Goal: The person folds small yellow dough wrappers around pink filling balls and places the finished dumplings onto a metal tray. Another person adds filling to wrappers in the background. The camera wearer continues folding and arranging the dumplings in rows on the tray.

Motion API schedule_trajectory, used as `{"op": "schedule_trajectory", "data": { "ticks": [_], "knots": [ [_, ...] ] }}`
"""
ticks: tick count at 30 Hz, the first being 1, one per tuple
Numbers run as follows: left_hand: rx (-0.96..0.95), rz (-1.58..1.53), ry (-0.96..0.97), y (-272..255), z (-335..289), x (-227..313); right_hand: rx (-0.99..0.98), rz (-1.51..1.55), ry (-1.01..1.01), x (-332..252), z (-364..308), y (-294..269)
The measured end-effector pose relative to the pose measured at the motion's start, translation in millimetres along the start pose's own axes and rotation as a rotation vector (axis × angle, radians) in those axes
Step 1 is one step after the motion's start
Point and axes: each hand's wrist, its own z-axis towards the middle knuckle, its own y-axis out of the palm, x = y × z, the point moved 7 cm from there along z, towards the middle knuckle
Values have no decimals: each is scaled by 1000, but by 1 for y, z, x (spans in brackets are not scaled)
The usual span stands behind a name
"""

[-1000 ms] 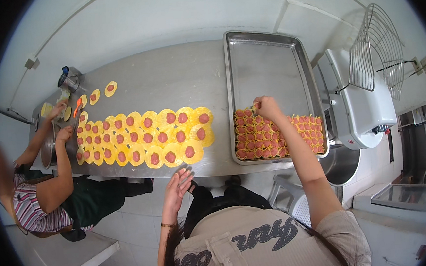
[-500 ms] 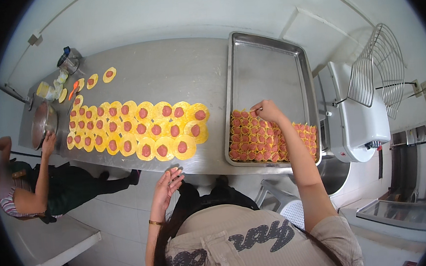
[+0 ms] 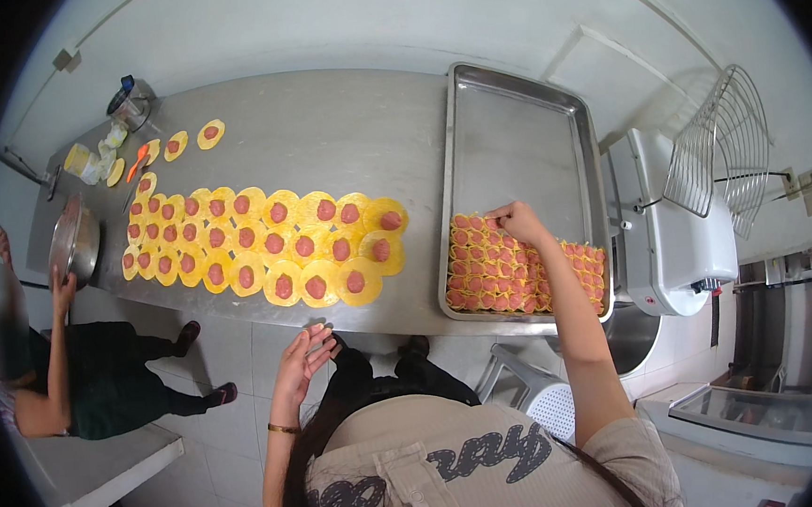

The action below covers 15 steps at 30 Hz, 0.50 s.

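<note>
My right hand (image 3: 520,223) reaches over the metal tray (image 3: 451,147). Its index finger points left and the other fingers are curled in. The fingertips are at the far edge of the packed open-topped dumplings (image 3: 490,271), which have pink filling and yellow wrappers. Whether anything is pinched there is hidden. Just off the table's front edge, my left hand (image 3: 303,362) is palm up, empty, fingers loosely apart. On the steel table (image 3: 340,117) lie rows of round yellow wrappers (image 3: 278,244), each with a ball of pink filling.
A white machine with a wire guard (image 3: 677,220) stands right of the tray. At far left a co-worker's hand (image 3: 63,289) touches a metal bowl (image 3: 77,241). An orange utensil (image 3: 139,161) and metal jug (image 3: 129,105) sit at the back left. A grey stool (image 3: 533,391) stands below.
My right hand's index finger now shows stretched out at the dumplings' far edge. The co-worker has shifted, one hand staying at the bowl. My left hand remains near the table edge.
</note>
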Motion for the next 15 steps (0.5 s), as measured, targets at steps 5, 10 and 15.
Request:
{"op": "schedule_trajectory", "data": {
  "ticks": [5, 10, 15],
  "knots": [
    [68, 130, 121, -24, -4, 44, -129, -51, 98, 16, 1, 7],
    [227, 312, 482, -64, 22, 130, 194, 194, 20, 3, -4, -23],
    [815, 554, 943, -183, 73, 278, 177, 208, 22, -35, -27, -24]
  ]
}}
